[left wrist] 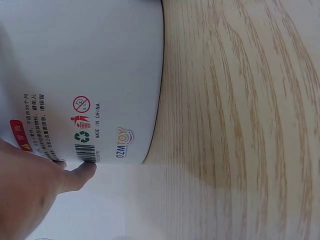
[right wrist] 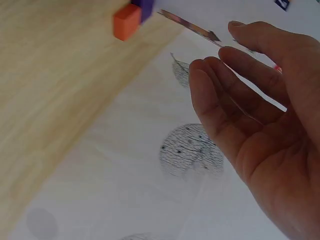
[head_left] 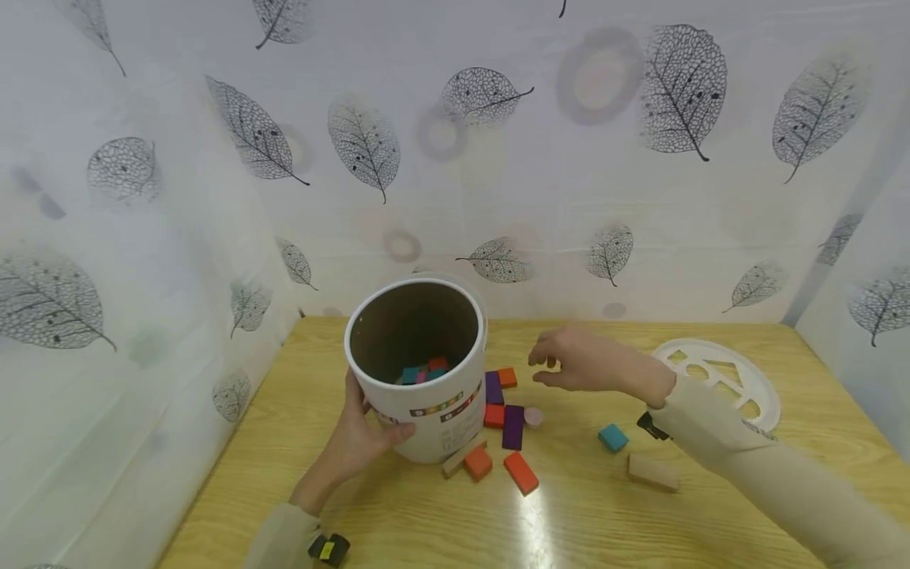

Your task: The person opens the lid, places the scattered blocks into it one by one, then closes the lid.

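A white cylindrical bucket (head_left: 434, 427) with printed labels stands on the table, several coloured blocks (head_left: 419, 374) visible inside it. My left hand (head_left: 361, 442) holds its near left side, thumb across the front and the other fingers partly hidden round the side. In the left wrist view, fingertips (left wrist: 80, 176) touch the bucket wall by the barcode. To the right of the bucket, my right hand (head_left: 586, 359) hovers with loosely bent fingers and nothing in them. Nearest to it are an orange block (head_left: 507, 378) and a purple block (head_left: 494, 388) beside the bucket.
Red block (head_left: 521, 472), purple block (head_left: 513, 427) and pink disc (head_left: 533, 416) lie right of the bucket. A blue block (head_left: 613, 438) and a wooden block (head_left: 652, 472) lie farther right. A white lid with cut-out shapes (head_left: 769, 395) rests under the right forearm. Leaf-patterned curtains surround the table.
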{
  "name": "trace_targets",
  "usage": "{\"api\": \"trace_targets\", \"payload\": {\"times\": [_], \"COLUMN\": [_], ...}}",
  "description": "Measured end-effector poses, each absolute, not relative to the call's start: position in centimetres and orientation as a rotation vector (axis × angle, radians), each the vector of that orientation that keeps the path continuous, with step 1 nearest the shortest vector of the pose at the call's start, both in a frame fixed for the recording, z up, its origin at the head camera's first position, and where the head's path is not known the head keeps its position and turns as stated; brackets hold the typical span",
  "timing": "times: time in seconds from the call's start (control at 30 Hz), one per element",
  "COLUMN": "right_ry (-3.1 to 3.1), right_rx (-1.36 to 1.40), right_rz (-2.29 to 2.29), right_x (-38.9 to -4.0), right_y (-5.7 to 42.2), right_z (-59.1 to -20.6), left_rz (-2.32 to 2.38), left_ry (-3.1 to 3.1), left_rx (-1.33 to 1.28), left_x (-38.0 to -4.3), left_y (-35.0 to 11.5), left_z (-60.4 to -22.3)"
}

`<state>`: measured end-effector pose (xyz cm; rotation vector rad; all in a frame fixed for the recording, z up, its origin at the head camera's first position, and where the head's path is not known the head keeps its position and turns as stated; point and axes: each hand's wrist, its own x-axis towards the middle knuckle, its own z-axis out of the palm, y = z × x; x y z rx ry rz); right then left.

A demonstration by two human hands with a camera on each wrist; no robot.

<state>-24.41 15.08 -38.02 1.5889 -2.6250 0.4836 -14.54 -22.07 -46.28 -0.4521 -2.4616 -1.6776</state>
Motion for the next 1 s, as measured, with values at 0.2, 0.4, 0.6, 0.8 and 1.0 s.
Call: {"api": "trace_targets", "payload": {"times": [0.2, 0.4, 0.6, 0.8, 1.0], "right_ry": [-2.866, -3.008, -3.006, -2.941, -2.864], "right_rx": [1.582, 1.545, 1.535, 1.528, 1.432], "right_rz": [0.505, 0.632, 0.642, 0.712, 0.956], "right_x": [-24.3, -24.0, -23.9, -23.9, -24.2], "right_y": [15.3, 14.9, 14.5, 14.6, 15.4], "right_z": [-42.7, -45.2, -46.1, -46.3, -45.0], "left_rz": [-1.676, -1.690, -1.699, -1.705, -1.700], "left_ry": [-2.455, -2.455, -2.457, -2.449, -2.449], "left_rx": [-0.461, -0.460, -0.444, -0.458, -0.459], "left_x": [-14.6, -14.6, -14.6, -14.6, -14.6], "left_y": [-22.2, -22.1, -22.1, -22.1, -22.2], "left_z": [-46.4, -46.6, -46.5, -46.5, -46.5]}}
